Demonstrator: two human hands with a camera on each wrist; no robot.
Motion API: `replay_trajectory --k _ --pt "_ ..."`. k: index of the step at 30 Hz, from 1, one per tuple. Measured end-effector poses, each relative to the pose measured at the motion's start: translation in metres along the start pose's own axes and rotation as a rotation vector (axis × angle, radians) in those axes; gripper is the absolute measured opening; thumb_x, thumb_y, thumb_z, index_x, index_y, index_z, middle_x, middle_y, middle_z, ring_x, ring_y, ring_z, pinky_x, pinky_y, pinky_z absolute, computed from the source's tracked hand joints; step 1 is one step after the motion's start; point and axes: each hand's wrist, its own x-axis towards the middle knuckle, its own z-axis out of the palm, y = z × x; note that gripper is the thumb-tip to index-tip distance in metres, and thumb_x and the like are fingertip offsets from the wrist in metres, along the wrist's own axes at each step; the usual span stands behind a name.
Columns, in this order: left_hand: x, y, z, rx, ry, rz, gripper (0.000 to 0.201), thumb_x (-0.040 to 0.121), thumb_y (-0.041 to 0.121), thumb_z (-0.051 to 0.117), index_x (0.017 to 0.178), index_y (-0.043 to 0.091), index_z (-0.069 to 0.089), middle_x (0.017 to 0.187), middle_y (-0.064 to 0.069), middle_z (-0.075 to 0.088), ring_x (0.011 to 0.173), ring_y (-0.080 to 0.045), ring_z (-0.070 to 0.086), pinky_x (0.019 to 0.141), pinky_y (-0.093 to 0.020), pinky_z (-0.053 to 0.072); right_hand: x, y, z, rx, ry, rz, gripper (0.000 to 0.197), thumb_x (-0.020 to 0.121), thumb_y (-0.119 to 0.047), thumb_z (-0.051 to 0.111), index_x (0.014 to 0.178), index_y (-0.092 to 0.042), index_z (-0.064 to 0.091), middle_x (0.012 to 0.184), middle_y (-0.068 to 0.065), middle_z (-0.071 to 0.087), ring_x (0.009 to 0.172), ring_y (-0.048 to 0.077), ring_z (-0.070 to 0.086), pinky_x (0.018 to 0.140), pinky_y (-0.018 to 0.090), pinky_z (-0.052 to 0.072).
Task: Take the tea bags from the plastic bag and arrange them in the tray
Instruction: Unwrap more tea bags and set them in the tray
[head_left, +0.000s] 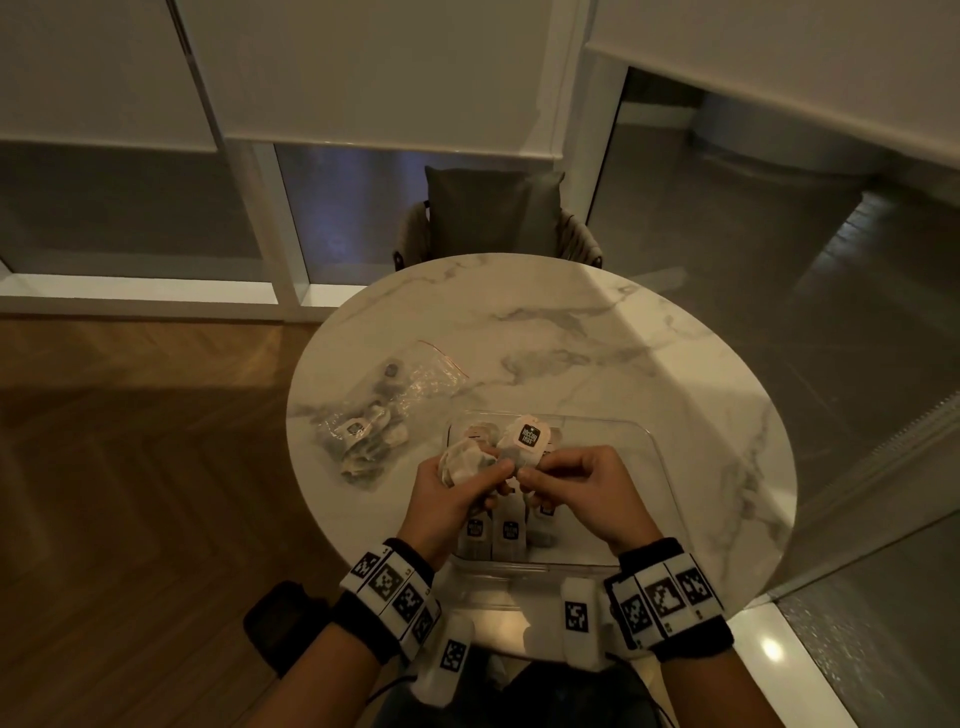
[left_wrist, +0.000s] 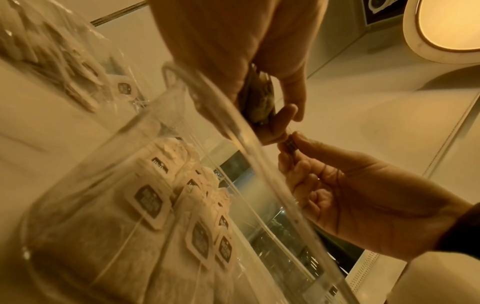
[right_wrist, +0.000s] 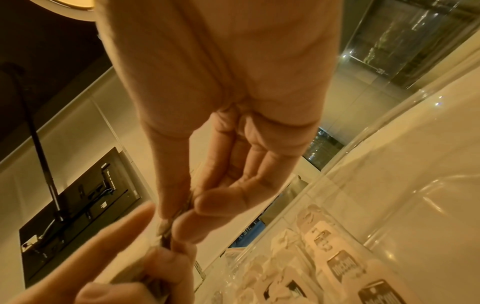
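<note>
Both hands hover over the near end of the clear tray (head_left: 623, 431). My left hand (head_left: 498, 480) grips a bundle of tea bags (head_left: 465, 460). My right hand (head_left: 527, 478) pinches the edge of one tea bag of that bundle, and its tag (head_left: 529, 435) sticks up between the hands. In the left wrist view the left hand (left_wrist: 283, 121) holds a dark tea bag (left_wrist: 259, 98), and the right hand (left_wrist: 289, 144) pinches beside it. The right wrist view shows the right hand (right_wrist: 179, 222) pinching against the left hand (right_wrist: 161, 253). Several tea bags (head_left: 506, 530) lie in rows in the tray. The plastic bag (head_left: 374, 415) with more tea bags lies to the left.
The round marble table (head_left: 649, 338) carries only the bag and the tray. A dark chair with a cushion (head_left: 493, 213) stands at its far side. Wooden floor lies to the left and a glass wall to the right.
</note>
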Motion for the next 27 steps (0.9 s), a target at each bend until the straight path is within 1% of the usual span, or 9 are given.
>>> replay_trajectory --k 2,5,9,12,15,17,20,24,27 --pt "0.0 0.0 0.0 0.003 -0.002 0.003 0.013 0.079 0.008 0.076 0.089 0.002 0.07 0.078 -0.02 0.064 0.065 -0.021 0.058 0.052 -0.021 0.048 0.0 0.0 0.0 -0.003 -0.019 0.004 0.006 0.081 -0.003 0.074 0.084 0.003 0.074 0.071 0.01 0.073 0.057 0.015 0.066 0.056 0.019 0.052" --pt "-0.001 -0.001 -0.001 0.03 -0.013 0.01 0.007 0.084 0.003 0.072 0.091 0.001 0.069 0.078 -0.016 0.066 0.066 -0.019 0.059 0.053 -0.021 0.048 0.0 0.002 0.0 -0.007 -0.024 0.014 0.01 0.083 -0.006 0.073 0.086 0.003 0.074 0.076 0.015 0.074 0.059 0.016 0.067 0.056 0.022 0.052" --pt "-0.001 -0.001 0.0 0.046 -0.013 0.002 0.013 0.084 0.006 0.072 0.094 -0.003 0.07 0.081 -0.017 0.068 0.068 -0.019 0.061 0.052 -0.021 0.047 0.002 0.005 0.0 -0.022 -0.01 0.004 0.013 0.086 -0.009 0.071 0.086 0.003 0.074 0.075 0.012 0.074 0.059 0.016 0.067 0.057 0.022 0.053" --pt "-0.002 0.001 0.0 0.057 -0.02 -0.004 0.02 0.084 0.008 0.072 0.097 -0.007 0.069 0.083 -0.019 0.068 0.067 -0.019 0.061 0.051 -0.021 0.047 0.002 0.005 -0.001 -0.053 -0.023 -0.004 0.011 0.083 -0.012 0.074 0.086 -0.001 0.075 0.075 0.012 0.075 0.06 0.018 0.068 0.058 0.024 0.053" --pt "-0.002 0.0 0.0 0.093 -0.016 -0.017 0.015 0.084 0.007 0.073 0.093 -0.004 0.071 0.08 -0.018 0.069 0.067 -0.021 0.062 0.053 -0.023 0.049 0.004 0.001 -0.003 0.008 0.045 -0.01 0.02 0.075 -0.017 0.079 0.094 -0.011 0.075 0.073 0.008 0.075 0.057 0.017 0.067 0.055 0.023 0.053" --pt "-0.002 -0.001 0.0 0.127 -0.009 -0.024 0.008 0.083 0.006 0.075 0.088 0.0 0.073 0.077 -0.018 0.069 0.068 -0.025 0.062 0.055 -0.025 0.05 0.008 -0.001 -0.006 -0.005 0.083 -0.042 0.02 0.078 -0.018 0.078 0.097 -0.014 0.074 0.073 0.005 0.074 0.055 0.017 0.065 0.052 0.022 0.05" --pt "-0.003 0.0 0.0 0.126 -0.009 -0.03 0.008 0.083 0.009 0.075 0.087 0.002 0.073 0.075 -0.017 0.069 0.067 -0.025 0.062 0.055 -0.025 0.05 0.017 -0.006 -0.015 -0.134 0.031 -0.094 0.011 0.083 -0.015 0.075 0.09 -0.006 0.076 0.077 0.008 0.075 0.055 0.016 0.063 0.052 0.018 0.047" --pt "-0.004 0.003 0.004 0.057 0.007 -0.036 0.027 0.087 0.016 0.071 0.1 -0.008 0.069 0.08 -0.016 0.071 0.064 -0.018 0.063 0.054 -0.022 0.05 0.028 -0.027 -0.037 -0.381 -0.102 -0.1 0.011 0.082 -0.016 0.077 0.087 -0.006 0.076 0.073 0.005 0.074 0.058 0.014 0.067 0.055 0.02 0.051" --pt "-0.002 0.002 0.004 0.0 0.059 -0.048 0.02 0.09 0.011 0.067 0.101 -0.006 0.068 0.082 -0.019 0.07 0.063 -0.017 0.064 0.055 -0.021 0.052 0.039 -0.038 -0.054 -0.64 -0.222 -0.044 0.01 0.08 -0.015 0.08 0.083 -0.006 0.075 0.07 0.007 0.074 0.059 0.016 0.07 0.059 0.023 0.057"
